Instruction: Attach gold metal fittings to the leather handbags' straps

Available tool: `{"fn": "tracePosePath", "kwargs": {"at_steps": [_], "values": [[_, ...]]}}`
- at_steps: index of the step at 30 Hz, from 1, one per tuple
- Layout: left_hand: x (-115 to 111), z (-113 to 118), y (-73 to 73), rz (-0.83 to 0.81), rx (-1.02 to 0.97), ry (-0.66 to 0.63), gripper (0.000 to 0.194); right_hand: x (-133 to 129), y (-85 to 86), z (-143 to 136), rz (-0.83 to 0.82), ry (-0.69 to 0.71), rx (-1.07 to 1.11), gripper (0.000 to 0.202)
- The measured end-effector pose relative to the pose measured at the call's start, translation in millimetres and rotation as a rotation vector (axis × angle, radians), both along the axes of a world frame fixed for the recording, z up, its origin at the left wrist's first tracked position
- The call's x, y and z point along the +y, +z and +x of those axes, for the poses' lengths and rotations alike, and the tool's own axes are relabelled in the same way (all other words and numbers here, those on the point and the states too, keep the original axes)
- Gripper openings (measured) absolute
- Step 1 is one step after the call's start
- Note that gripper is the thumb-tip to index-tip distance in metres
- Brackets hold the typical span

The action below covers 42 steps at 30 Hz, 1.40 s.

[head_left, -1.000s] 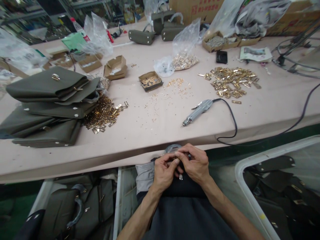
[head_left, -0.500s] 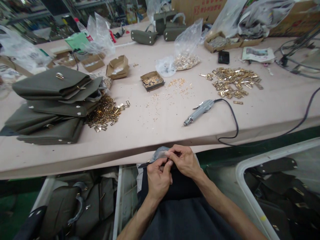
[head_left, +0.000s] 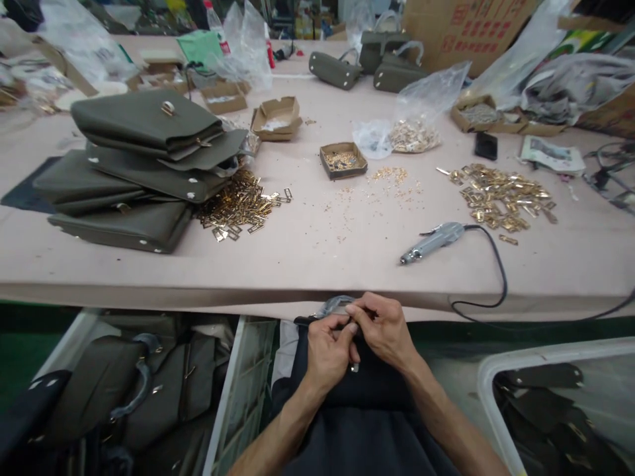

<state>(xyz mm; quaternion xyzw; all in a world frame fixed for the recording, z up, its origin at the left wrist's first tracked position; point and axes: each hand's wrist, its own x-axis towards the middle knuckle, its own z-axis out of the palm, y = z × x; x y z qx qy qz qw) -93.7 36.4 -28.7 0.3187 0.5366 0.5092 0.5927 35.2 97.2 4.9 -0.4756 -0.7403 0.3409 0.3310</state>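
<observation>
Both hands meet just below the near edge of the table [head_left: 307, 264], over the person's lap: the left hand [head_left: 327, 350] and the right hand [head_left: 384, 330] are pressed fingertip to fingertip, pinched together on a small piece [head_left: 354, 367] with a glint of metal that sits on a dark bag part [head_left: 367, 387]; what exactly the fingers clamp is too small to tell. At 12 o'clock from the hands the table edge stands close above the knuckles. At 1 o'clock an electric screwdriver [head_left: 431, 242] lies on the table, its black cord [head_left: 496, 277] looping over the edge toward 3 o'clock. At 2 o'clock lies a heap of gold fittings [head_left: 501, 195]. At 12 o'clock, farther off, a small open box [head_left: 343, 160] stands among scattered gold screws [head_left: 391, 178]. At 10 o'clock a stack of olive bags [head_left: 139, 165] lies with a second pile of gold fittings [head_left: 238, 208] touching it. The table between the screwdriver and that pile is bare but for specks. Below the table, a bin of bags [head_left: 124, 390] sits at 9 o'clock and a white-rimmed tub [head_left: 496, 370] at 3 o'clock, flanking the lap.
</observation>
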Motion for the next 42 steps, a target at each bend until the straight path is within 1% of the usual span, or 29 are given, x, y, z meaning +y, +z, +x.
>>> {"fn": "tracePosePath", "kwargs": {"at_steps": [2,4,6,8,9,11,13,16,17,19,21,22,23,26,27,28,30,33,36,38,39,40,42], "values": [[2,-4,-1.0,0.007,-0.024,0.031,0.037,4,8.4,-11,0.139,-0.021,-0.135,0.032],[5,-8,-1.5,0.008,-0.049,0.064,0.035,15,18.6,-26,0.249,-0.035,-0.232,0.031],[10,-13,-1.5,0.014,-0.074,0.094,0.031,35,27.6,-43,0.307,-0.024,-0.263,0.024],[13,-17,-1.5,0.028,-0.096,0.119,0.027,62,33.7,-64,0.335,0.011,-0.29,0.016],[14,-19,-1.7,0.034,-0.11,0.133,0.026,76,35.6,-75,0.346,0.027,-0.326,0.015],[16,-22,-2.4,0.034,-0.138,0.16,0.027,103,37.5,-99,0.357,0.053,-0.438,0.022],[17,-26,-2.9,0.017,-0.163,0.187,0.031,126,37.7,-123,0.348,0.078,-0.569,0.034],[19,-32,-3.2,-0.006,-0.168,0.214,0.035,150,35.2,-153,0.338,0.129,-0.726,0.046],[20,-34,-3.4,-0.007,-0.16,0.224,0.034,155,33.6,-161,0.338,0.142,-0.758,0.046],[22,-37,-3.9,-0.007,-0.14,0.239,0.033,163,29.7,-172,0.331,0.167,-0.792,0.037],[23,-40,-4.6,-0.006,-0.118,0.253,0.032,169,25.7,-181,0.307,0.182,-0.791,0.027],[24,-40,-5.0,-0.005,-0.108,0.256,0.032,171,23.9,-186,0.294,0.174,-0.778,0.026],[24,-40,-5.4,-0.003,-0.099,0.258,0.032,173,22.3,-191,0.283,0.157,-0.756,0.029],[27,-39,-6.9,0.001,-0.074,0.257,0.033,178,19.4,-209,0.286,0.114,-0.664,0.051],[27,-38,-7.5,0.002,-0.069,0.258,0.033,179,19.0,-215,0.3,0.116,-0.641,0.055],[27,-36,-8.2,0.003,-0.065,0.263,0.033,179,18.8,-220,0.32,0.125,-0.629,0.054],[27,-34,-9.9,0.007,-0.061,0.277,0.033,180,18.9,-225,0.364,0.135,-0.633,0.043],[24,-31,-12.4,0.011,-0.057,0.296,0.033,180,18.6,-220,0.387,0.127,-0.669,0.029],[24,-28,-12.3,0.02,-0.047,0.291,0.035,182,17.5,-208,0.366,0.17,-0.682,0.025],[27,-27,-10.5,0.02,-0.03,0.289,0.035,185,17.2,-202,0.363,0.217,-0.676,0.024],[29,-26,-9.3,0.018,-0.02,0.29,0.036,185,17.1,-200,0.372,0.22,-0.667,0.025],[31,-25,-8.3,0.015,-0.011,0.291,0.036,186,17.1,-197,0.382,0.2,-0.654,0.025],[34,-23,-7.1,0.012,0.003,0.292,0.037,187,16.7,-193,0.385,0.099,-0.623,0.026]]}}
